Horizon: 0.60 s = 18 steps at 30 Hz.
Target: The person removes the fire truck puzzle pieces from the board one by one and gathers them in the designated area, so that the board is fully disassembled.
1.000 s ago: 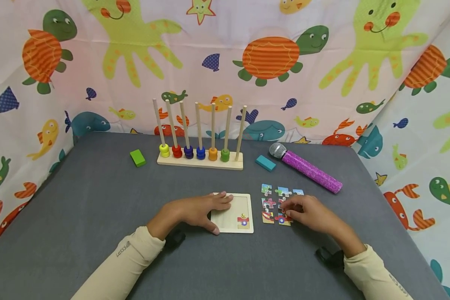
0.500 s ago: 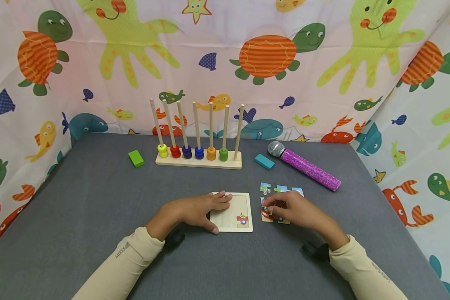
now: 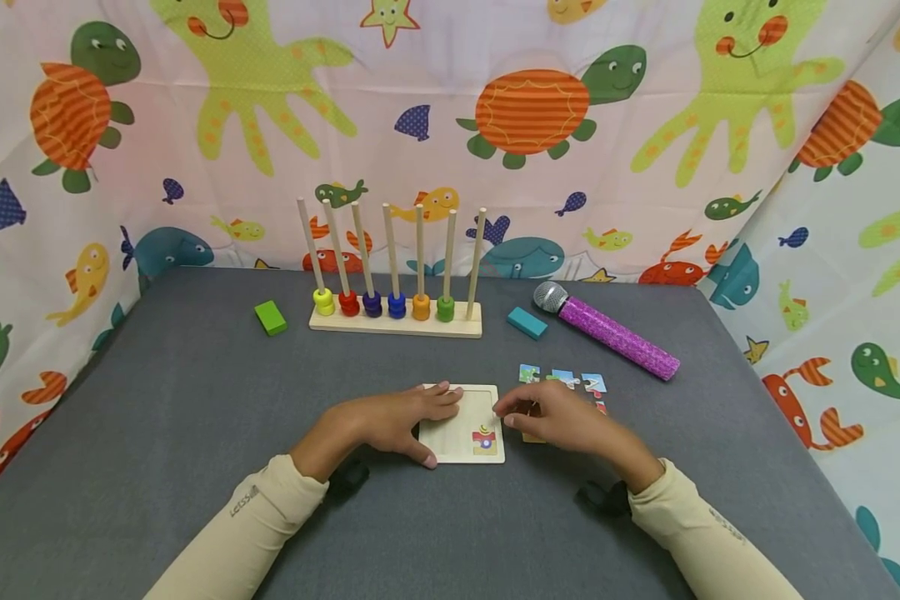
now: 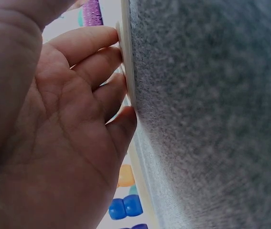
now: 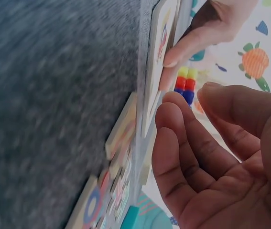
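A shallow wooden puzzle tray (image 3: pixel 457 450) lies on the grey table, with one picture piece (image 3: pixel 484 441) in its lower right corner. My left hand (image 3: pixel 393 423) rests across the tray's left side, fingers extended on its top part and thumb at the front edge. In the left wrist view, the fingertips (image 4: pixel 118 57) touch the tray's pale edge. My right hand (image 3: pixel 558 415) is at the tray's right edge, thumb and fingers drawn together. I cannot tell whether a piece is between them. Beneath and beyond this hand lie several puzzle pieces (image 3: pixel 594 382), partly hidden.
A peg stand (image 3: pixel 395 325) with coloured beads on its rods stands at the back. A green block (image 3: pixel 271 317) lies left of it, a teal block (image 3: pixel 527 322) right. A glittery purple microphone (image 3: pixel 615 335) lies farther right. A printed curtain (image 3: pixel 270 100) backs the table.
My right hand has moved left from over the puzzle pieces to the tray's right edge. The left hand has stayed on the tray.
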Each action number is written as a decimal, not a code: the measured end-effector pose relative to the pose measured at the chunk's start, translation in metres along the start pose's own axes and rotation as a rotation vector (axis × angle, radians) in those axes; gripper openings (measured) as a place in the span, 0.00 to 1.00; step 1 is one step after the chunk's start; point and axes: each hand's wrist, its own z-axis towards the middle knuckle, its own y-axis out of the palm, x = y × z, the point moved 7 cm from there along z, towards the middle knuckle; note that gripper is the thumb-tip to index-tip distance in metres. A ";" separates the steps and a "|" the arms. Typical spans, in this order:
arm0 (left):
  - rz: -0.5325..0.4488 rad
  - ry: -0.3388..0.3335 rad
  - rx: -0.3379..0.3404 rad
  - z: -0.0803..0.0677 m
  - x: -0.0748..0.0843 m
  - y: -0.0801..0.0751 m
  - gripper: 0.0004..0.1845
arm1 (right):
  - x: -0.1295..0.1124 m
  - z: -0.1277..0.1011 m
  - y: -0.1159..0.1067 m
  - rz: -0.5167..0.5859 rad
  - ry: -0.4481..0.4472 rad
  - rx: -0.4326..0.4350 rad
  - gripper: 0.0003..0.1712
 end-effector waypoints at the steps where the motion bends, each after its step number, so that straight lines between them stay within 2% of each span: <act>1: 0.000 0.001 0.001 0.000 0.000 0.000 0.43 | -0.001 0.001 0.001 0.000 -0.005 -0.003 0.09; 9: -0.003 0.022 0.013 0.000 0.002 -0.001 0.44 | -0.007 0.007 0.010 0.020 -0.020 -0.038 0.10; 18: -0.006 0.021 0.018 -0.001 0.002 -0.001 0.43 | -0.008 0.014 0.015 -0.016 -0.035 -0.077 0.11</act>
